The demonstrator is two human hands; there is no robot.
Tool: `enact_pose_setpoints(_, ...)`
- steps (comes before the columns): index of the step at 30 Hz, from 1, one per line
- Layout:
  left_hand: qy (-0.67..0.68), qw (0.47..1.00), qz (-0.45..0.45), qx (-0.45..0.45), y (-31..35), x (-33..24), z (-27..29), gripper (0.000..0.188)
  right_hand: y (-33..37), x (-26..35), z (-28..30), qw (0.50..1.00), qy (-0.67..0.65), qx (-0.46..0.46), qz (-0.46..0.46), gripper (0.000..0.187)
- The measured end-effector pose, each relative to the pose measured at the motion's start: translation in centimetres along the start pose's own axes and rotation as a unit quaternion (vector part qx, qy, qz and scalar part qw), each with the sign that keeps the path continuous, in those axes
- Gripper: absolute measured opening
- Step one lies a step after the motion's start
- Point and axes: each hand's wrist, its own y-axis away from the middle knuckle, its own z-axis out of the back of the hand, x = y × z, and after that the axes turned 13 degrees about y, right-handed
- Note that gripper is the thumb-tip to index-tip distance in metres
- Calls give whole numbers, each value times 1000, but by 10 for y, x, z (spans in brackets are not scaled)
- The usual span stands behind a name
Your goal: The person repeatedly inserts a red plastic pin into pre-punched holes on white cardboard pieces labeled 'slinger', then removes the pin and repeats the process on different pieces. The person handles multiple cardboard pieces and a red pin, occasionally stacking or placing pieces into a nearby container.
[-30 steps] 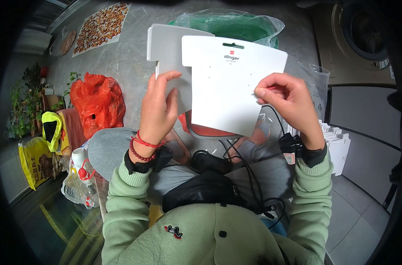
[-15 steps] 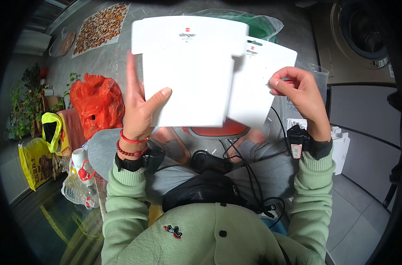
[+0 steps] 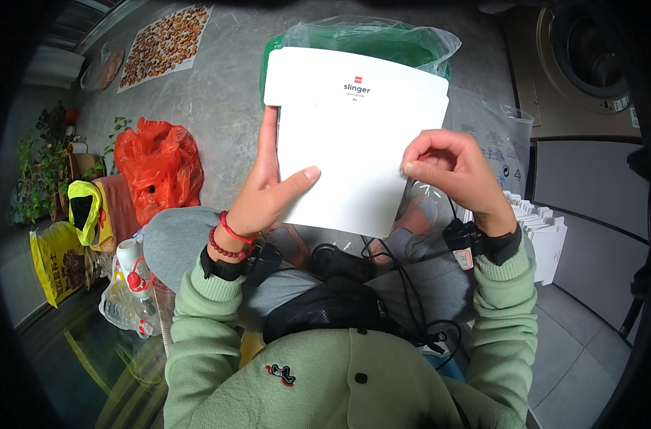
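White cards (image 3: pixel 347 150) with a wide, shouldered top and a small red-and-black print are held upright in front of me, lined up so that they look like one sheet. My left hand (image 3: pixel 268 193) grips their left side, thumb across the front and fingers behind. At the right edge, my right hand (image 3: pixel 457 171) is closed in a pinch against the cards. A bit of red shows between its curled fingers; I cannot make out what it is. How many cards are in the stack is hidden.
Behind the cards stands a green tub (image 3: pixel 411 46) lined with clear plastic. More white cards (image 3: pixel 547 243) stand stacked by my right knee. An orange-red plastic bag (image 3: pixel 157 168) and a white bottle (image 3: pixel 130 257) are to the left. Black cables (image 3: pixel 404 279) hang over my lap.
The right card, fanned out earlier, has come in behind the left one. My left hand has moved right and down with the cards; my right hand has shifted left and slightly down.
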Motion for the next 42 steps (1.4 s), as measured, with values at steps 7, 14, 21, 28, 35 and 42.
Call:
enact_pose_setpoints(7, -139, 984, -107, 29, -2, 0, 2, 94, -7, -3, -4, 914, 316, -230, 109, 8)
enact_pose_setpoints(14, -244, 963, -85, 73, 7, 12, -6, 86, -13, 3, -24, 828, 442, -229, 257, 8)
enact_pose_setpoints(21, -310, 937, -112, 114, 8, 15, -5, 80, -13, 2, -25, 831, 428, -211, 285, 10)
enact_pose_setpoints(28, -334, 923, -152, 117, 8, 13, -6, 78, -13, 5, -25, 834, 405, -226, 298, 12)
enact_pose_setpoints(35, -344, 915, -175, 119, 8, 12, -7, 78, -11, 6, -27, 856, 365, -227, 289, 14)
enact_pose_setpoints(42, -351, 913, -170, 120, 8, 10, -8, 78, -9, 7, -22, 857, 381, -212, 276, 11)
